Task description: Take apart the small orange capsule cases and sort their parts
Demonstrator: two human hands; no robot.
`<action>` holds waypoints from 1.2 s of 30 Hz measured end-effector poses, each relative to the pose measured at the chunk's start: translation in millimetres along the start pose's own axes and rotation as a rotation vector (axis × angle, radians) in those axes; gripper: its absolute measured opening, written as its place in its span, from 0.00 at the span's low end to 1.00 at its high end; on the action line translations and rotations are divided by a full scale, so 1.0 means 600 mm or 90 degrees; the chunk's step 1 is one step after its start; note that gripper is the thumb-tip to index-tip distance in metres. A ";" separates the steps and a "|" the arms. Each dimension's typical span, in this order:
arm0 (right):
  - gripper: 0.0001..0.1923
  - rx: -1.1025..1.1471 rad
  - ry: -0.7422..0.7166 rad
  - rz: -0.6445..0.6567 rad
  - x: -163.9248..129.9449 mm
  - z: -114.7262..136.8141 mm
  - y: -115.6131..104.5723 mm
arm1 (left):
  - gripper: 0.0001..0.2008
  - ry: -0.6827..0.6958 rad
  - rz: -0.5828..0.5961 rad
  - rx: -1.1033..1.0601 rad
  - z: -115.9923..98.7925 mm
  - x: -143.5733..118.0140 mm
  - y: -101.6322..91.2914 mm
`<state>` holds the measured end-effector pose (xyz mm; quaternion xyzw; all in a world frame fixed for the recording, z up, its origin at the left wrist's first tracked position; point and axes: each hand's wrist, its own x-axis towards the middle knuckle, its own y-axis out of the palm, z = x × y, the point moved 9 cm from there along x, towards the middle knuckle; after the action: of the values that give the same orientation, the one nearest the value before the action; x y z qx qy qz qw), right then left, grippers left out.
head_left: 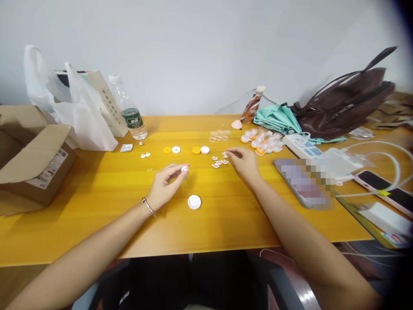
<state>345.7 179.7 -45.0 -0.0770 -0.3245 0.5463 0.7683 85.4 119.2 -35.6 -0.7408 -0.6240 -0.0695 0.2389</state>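
In the head view, the left hand [166, 183] hovers just above the yellow table [97, 189], its thumb and forefinger pinched on a small white round piece [184, 169], while the other fingers curl loosely; a bracelet [149, 206] sits at the wrist. The right hand [243, 161] reaches further out and its fingertips close on 1 of the tiny white clips [225, 154] at the edge of a small scatter of white clips [219, 162] lying on the wood. Between the 2 forearms, close to the left hand, lies a white round cap [194, 202], flat on the table and touched by nothing. Beyond the hands, 2 yellow discs and 2 white discs [186, 150] lie in a loose row, with clear cups [219, 135] and a heap of orange and clear parts [263, 142] behind them. These pieces look like thin moulded plastic: very light, stiff, smooth and easy to flick away, so they seem best taken at the rim between 2 fingertips with little force; the clips look thin enough to bend or snap if squeezed hard. To the left stand a water bottle [129, 110], a white plastic bag [77, 112] and a cardboard box [29, 159]; to the right lie a power strip [303, 146], a brown bag [348, 103] and a phone [383, 189].
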 end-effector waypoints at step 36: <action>0.10 0.241 -0.086 0.334 -0.114 0.141 0.094 | 0.12 -0.147 0.181 -0.055 0.004 -0.022 0.057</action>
<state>238.8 121.0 -34.3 0.0227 -0.2362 0.7801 0.5789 114.6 105.0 -52.2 -0.8342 -0.5326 0.0240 0.1413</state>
